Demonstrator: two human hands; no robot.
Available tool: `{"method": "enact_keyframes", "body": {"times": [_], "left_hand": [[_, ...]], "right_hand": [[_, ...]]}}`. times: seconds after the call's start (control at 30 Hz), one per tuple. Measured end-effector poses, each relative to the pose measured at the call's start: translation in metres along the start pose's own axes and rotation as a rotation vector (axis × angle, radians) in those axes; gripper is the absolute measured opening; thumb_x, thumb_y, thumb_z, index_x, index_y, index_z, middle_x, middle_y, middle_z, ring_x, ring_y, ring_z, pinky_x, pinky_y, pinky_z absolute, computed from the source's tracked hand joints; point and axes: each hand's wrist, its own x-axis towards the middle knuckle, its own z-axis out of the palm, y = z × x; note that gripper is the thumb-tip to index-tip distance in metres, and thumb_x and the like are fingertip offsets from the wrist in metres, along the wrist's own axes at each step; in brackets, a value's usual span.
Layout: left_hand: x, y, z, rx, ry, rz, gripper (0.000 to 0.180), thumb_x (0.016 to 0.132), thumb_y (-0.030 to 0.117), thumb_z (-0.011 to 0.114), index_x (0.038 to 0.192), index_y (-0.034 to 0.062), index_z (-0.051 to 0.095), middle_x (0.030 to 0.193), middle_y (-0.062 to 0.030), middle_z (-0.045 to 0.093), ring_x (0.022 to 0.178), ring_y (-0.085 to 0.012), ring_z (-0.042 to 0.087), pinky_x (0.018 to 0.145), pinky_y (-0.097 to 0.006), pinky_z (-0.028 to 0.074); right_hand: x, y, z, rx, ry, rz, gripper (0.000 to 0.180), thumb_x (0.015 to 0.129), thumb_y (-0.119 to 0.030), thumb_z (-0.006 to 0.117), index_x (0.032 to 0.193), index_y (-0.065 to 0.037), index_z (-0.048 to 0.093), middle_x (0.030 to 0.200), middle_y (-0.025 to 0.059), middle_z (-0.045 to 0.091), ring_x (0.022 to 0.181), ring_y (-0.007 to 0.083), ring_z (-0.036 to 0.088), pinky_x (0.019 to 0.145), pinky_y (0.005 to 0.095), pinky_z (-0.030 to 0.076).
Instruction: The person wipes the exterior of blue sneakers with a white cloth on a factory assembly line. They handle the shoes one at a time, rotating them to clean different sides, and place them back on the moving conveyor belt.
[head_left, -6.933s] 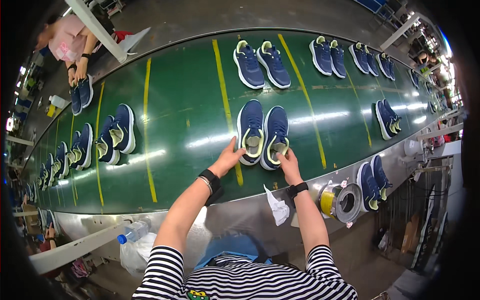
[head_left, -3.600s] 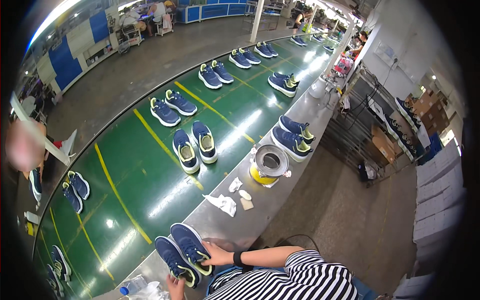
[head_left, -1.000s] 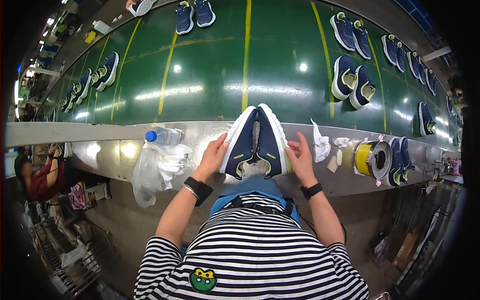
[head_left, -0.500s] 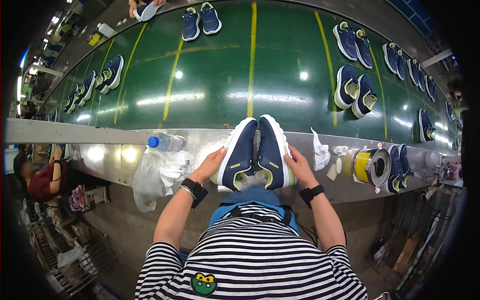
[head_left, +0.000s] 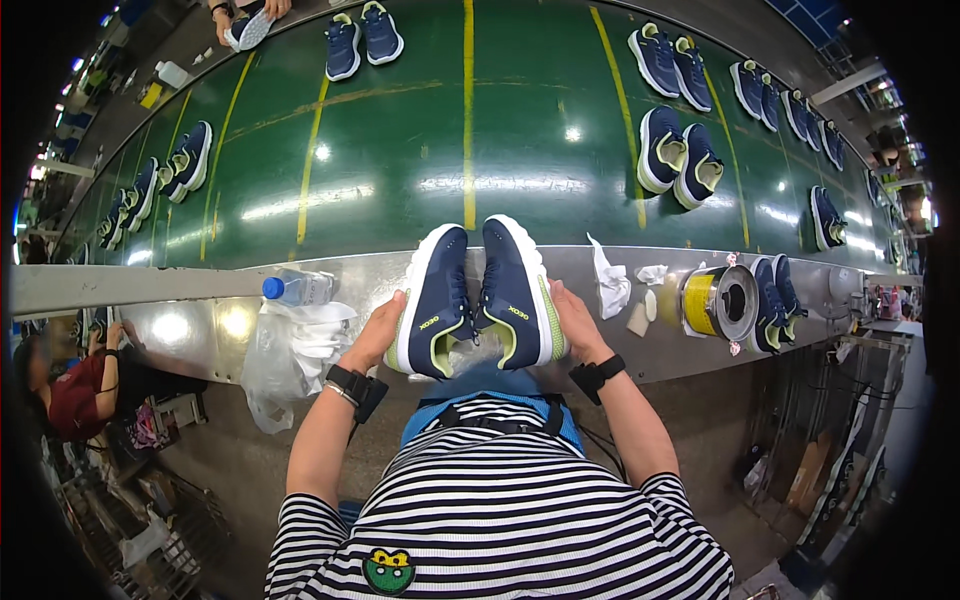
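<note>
A navy sneaker with a white sole and lime lining (head_left: 436, 300) is in my left hand (head_left: 381, 332), whose fingers wrap its outer heel side. Its mate, a matching navy sneaker (head_left: 518, 305), is gripped by my right hand (head_left: 579, 326) at the outer heel. Both shoes are side by side over the metal ledge (head_left: 390, 268), toes pointing away from me and openings toward me. The toes stand slightly apart. My fingertips are partly hidden behind the shoes.
Beyond the ledge runs a green belt (head_left: 400, 150) with yellow lines and several navy sneaker pairs. Left lie a capped bottle (head_left: 300, 288) and a plastic bag (head_left: 270, 375); right, crumpled tissue (head_left: 609, 280), a yellow-labelled can (head_left: 705, 303) and another sneaker pair (head_left: 770, 310). A co-worker's hands (head_left: 235, 20) hold a shoe across the belt.
Both sneakers have turned in my hands, so their openings and lime linings show more and their toes have parted a little. The whole view has shifted, moving the surroundings left in the picture.
</note>
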Motion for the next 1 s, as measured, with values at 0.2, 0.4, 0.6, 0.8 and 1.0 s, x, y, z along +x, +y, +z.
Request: {"method": "enact_keyframes", "body": {"times": [0.2, 0.4, 0.6, 0.8, 1.0], "left_hand": [[0.004, 0.009, 0.007, -0.179, 0.112, 0.025, 0.054, 0.092, 0.041, 0.033, 0.118, -0.0049, 0.045, 0.112, -0.0122, 0.054, 0.099, -0.0171, 0.053, 0.085, -0.028, 0.041], [0.011, 0.045, 0.036, -0.533, 0.150, -0.027, 0.054, 0.092, 0.042, 0.033, 0.121, -0.0022, 0.041, 0.115, -0.0150, 0.052, 0.104, -0.0246, 0.053, 0.088, -0.036, 0.043], [0.036, 0.046, 0.048, -0.821, 0.002, -0.058, 0.048, 0.093, 0.040, 0.030, 0.125, 0.0040, 0.037, 0.122, -0.0141, 0.048, 0.109, -0.0290, 0.049, 0.092, -0.043, 0.041], [0.030, 0.075, 0.071, -0.958, -0.003, -0.168, 0.050, 0.093, 0.041, 0.022, 0.126, 0.0070, 0.037, 0.124, -0.0117, 0.047, 0.112, -0.0291, 0.047, 0.094, -0.045, 0.038], [0.032, 0.074, 0.069, -0.994, -0.079, -0.198, 0.050, 0.093, 0.042, 0.023, 0.125, 0.0076, 0.040, 0.123, -0.0115, 0.048, 0.111, -0.0281, 0.048, 0.094, -0.045, 0.038]], "right_hand": [[0.000, -0.013, 0.008, 0.147, 0.088, 0.004, 0.051, 0.092, -0.039, 0.039, 0.120, 0.003, 0.043, 0.112, 0.0091, 0.054, 0.098, 0.0137, 0.052, 0.085, 0.0266, 0.040], [0.014, -0.034, 0.022, 0.550, 0.085, 0.011, 0.046, 0.090, -0.036, 0.043, 0.118, 0.001, 0.044, 0.113, 0.0119, 0.054, 0.101, 0.0204, 0.054, 0.087, 0.0311, 0.043], [0.036, -0.039, 0.028, 0.848, 0.007, 0.050, 0.046, 0.089, -0.038, 0.044, 0.122, -0.006, 0.043, 0.120, 0.0100, 0.050, 0.108, 0.0242, 0.050, 0.092, 0.0383, 0.040], [0.034, -0.056, 0.042, 0.975, -0.053, 0.115, 0.046, 0.090, -0.041, 0.037, 0.123, -0.009, 0.043, 0.121, 0.0098, 0.049, 0.109, 0.0260, 0.050, 0.094, 0.0423, 0.039], [0.036, -0.051, 0.042, 0.997, -0.110, 0.087, 0.043, 0.090, -0.039, 0.039, 0.119, -0.009, 0.047, 0.115, 0.0086, 0.054, 0.103, 0.0243, 0.054, 0.091, 0.0409, 0.043]]}}
